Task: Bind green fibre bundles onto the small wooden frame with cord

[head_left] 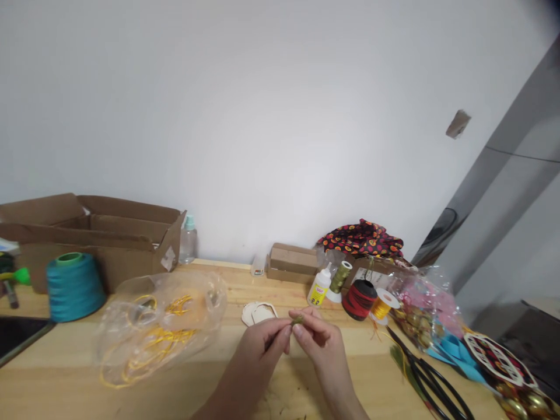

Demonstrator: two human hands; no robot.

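Observation:
Above the front middle of the table, my left hand and my right hand meet at the fingertips. Between them they pinch a small olive-green piece, perhaps thread; most of it is hidden by the fingers. Pale flat cut-out shapes lie on the table just behind my left hand. A white glue bottle with a yellow label stands behind my right hand. Beside it are an olive-green thread spool, a red and black thread roll and a golden-yellow spool.
Black scissors lie at the right, near blue ribbon and a clear bag of pink items. Leftward are a plastic bag with yellow cords, a teal thread cone and an open cardboard box. A wall rises behind.

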